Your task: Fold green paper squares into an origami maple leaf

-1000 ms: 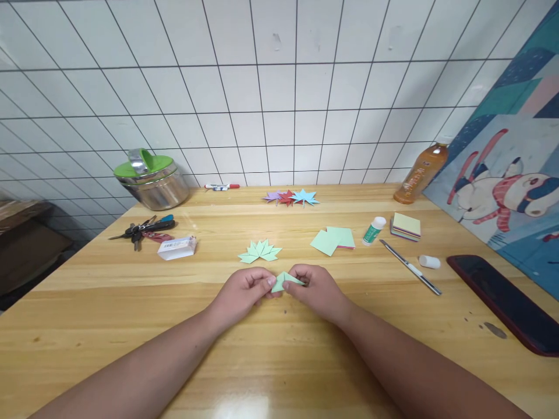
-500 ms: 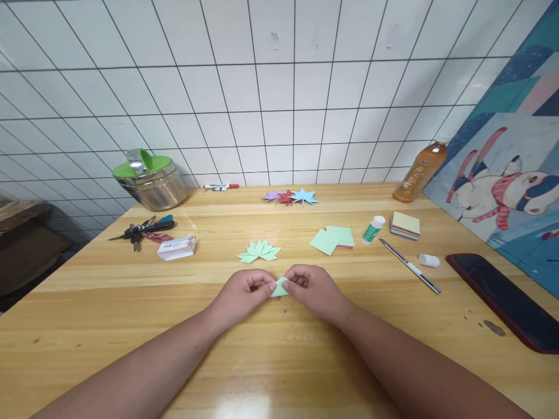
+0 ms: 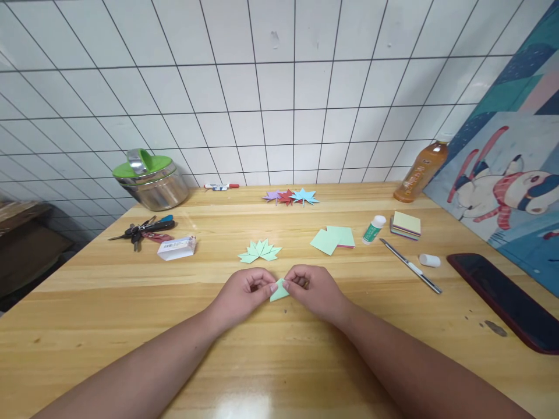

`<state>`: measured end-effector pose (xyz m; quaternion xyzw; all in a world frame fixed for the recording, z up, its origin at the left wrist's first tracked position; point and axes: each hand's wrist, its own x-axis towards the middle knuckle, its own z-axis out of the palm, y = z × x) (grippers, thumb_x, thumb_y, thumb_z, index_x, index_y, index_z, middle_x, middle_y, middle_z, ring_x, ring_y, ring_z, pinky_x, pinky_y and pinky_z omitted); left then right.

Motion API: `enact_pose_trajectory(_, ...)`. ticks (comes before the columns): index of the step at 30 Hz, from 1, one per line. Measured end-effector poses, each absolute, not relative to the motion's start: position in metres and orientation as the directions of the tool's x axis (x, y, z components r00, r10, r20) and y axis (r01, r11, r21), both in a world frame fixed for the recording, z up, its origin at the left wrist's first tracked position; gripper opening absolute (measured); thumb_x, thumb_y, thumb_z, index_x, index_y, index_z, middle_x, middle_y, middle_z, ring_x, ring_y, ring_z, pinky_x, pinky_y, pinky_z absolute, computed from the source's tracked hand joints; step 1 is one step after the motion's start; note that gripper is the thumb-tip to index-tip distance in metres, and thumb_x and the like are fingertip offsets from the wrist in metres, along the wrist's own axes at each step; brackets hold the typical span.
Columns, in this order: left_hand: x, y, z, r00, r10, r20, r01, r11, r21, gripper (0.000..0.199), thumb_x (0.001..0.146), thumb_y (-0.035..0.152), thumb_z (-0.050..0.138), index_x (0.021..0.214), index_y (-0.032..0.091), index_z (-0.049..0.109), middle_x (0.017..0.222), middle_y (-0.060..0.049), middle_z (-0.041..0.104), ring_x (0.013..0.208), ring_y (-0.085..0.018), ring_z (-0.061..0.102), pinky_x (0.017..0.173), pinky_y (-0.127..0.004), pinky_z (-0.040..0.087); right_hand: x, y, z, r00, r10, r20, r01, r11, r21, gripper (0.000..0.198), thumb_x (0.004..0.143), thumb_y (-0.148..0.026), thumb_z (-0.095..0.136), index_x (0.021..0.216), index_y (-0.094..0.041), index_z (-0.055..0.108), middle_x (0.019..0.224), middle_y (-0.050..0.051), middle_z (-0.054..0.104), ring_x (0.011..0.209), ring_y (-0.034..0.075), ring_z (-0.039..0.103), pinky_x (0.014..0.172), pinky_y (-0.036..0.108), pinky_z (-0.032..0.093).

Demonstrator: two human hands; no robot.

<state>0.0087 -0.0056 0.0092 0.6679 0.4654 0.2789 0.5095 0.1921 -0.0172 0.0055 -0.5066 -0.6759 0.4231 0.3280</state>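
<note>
Folding, apparently: your left hand (image 3: 247,294) and right hand (image 3: 317,292) are pinching green folded paper (image 3: 279,293) at six o'clock; next move probably needing firm creasing.

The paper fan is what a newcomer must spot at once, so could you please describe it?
On the wooden table, find the left hand, which pinches a green paper. Just beyond that hand, toward the tiled wall, lies the paper fan. Pale green and spiky, it stands out from the plain green squares to its right and the purple, red and blue leaves farther back.
</note>
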Motion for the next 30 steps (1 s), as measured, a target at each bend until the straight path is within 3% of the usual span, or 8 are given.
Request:
enact_pose_trajectory(7,0.009,-0.005,0.009,0.392,0.915,-0.095,0.362,-0.059,0.93,0.022,0.075,0.036,0.058,0.07,0.015,0.057,0.058,0.003,0.05,0.053,-0.009,0.041,0.051,-0.019,0.031,0.195,-0.015,0.005,-0.233,0.972,0.033,0.491,0.146,-0.859,0.019,0.077,-0.032,0.054,0.067,-0.018,0.062,0.06,-0.002,0.059,0.054,0.009,0.047,0.05,0.02,0.035)
enact_pose_trajectory(13,0.007,-0.005,0.009,0.47,0.88,-0.061,0.431,-0.169,0.886,0.029,0.079,0.041,0.052,0.067,0.016,0.06,0.056,0.002,0.05,0.055,-0.011,0.043,0.053,-0.021,0.033,0.197,-0.016,0.007,-0.269,0.958,0.101,0.494,0.227,-0.839,0.016,0.077,-0.03,0.057,0.069,-0.02,0.066,0.062,-0.002,0.062,0.057,0.011,0.05,0.052,0.021,0.035)
enact_pose_trajectory(18,0.007,-0.004,0.013,0.388,0.916,-0.103,0.331,-0.034,0.943,0.029,0.077,0.043,0.056,0.069,0.016,0.06,0.059,0.001,0.057,0.05,-0.01,0.045,0.049,-0.02,0.034,0.198,-0.013,0.008,-0.224,0.971,0.08,0.432,0.172,-0.885,0.023,0.08,-0.038,0.054,0.087,-0.021,0.066,0.067,0.0,0.063,0.058,0.012,0.053,0.053,0.022,0.04)
enact_pose_trajectory(20,0.006,-0.002,0.015,0.341,0.931,-0.128,0.268,0.034,0.963,0.029,0.076,0.044,0.058,0.072,0.016,0.06,0.06,0.001,0.059,0.048,-0.009,0.045,0.047,-0.02,0.034,0.199,-0.013,0.01,-0.167,0.974,0.152,0.449,0.213,-0.868,0.024,0.08,-0.036,0.054,0.097,-0.021,0.063,0.075,0.001,0.064,0.061,0.012,0.054,0.056,0.023,0.042)
enact_pose_trajectory(22,0.005,0.0,0.015,0.304,0.943,-0.138,0.207,0.076,0.976,0.028,0.075,0.044,0.06,0.073,0.016,0.061,0.06,0.001,0.059,0.047,-0.009,0.046,0.047,-0.02,0.035,0.201,-0.015,0.014,-0.156,0.937,0.312,0.511,0.347,-0.786,0.022,0.08,-0.028,0.054,0.1,-0.021,0.06,0.084,0.003,0.062,0.067,0.013,0.055,0.06,0.024,0.043)
enact_pose_trajectory(25,0.002,0.002,0.014,0.288,0.947,-0.144,0.127,0.111,0.986,0.026,0.074,0.042,0.062,0.072,0.016,0.062,0.059,0.002,0.059,0.047,-0.008,0.046,0.047,-0.019,0.035,0.201,-0.022,0.019,-0.284,0.8,0.529,0.605,0.577,-0.548,0.024,0.082,-0.021,0.052,0.104,-0.022,0.058,0.083,0.003,0.059,0.073,0.014,0.053,0.065,0.026,0.042)
enact_pose_trajectory(28,0.002,0.001,0.013,0.286,0.947,-0.144,0.041,0.138,0.99,0.023,0.075,0.039,0.063,0.073,0.016,0.063,0.058,0.001,0.06,0.048,-0.008,0.046,0.046,-0.019,0.034,0.199,-0.032,0.022,-0.379,0.656,0.652,0.659,0.686,-0.307,0.035,0.085,-0.018,0.047,0.119,-0.024,0.05,0.072,0.001,0.056,0.067,0.015,0.049,0.064,0.028,0.038)
enact_pose_trajectory(30,0.004,-0.003,0.012,0.284,0.947,-0.15,-0.051,0.171,0.984,0.021,0.074,0.036,0.065,0.073,0.015,0.064,0.057,0.002,0.057,0.048,-0.007,0.045,0.045,-0.018,0.033,0.197,-0.036,0.023,-0.494,0.574,0.653,0.643,0.747,-0.171,0.036,0.085,-0.016,0.045,0.12,-0.025,0.05,0.068,0.0,0.055,0.063,0.014,0.046,0.061,0.026,0.036)
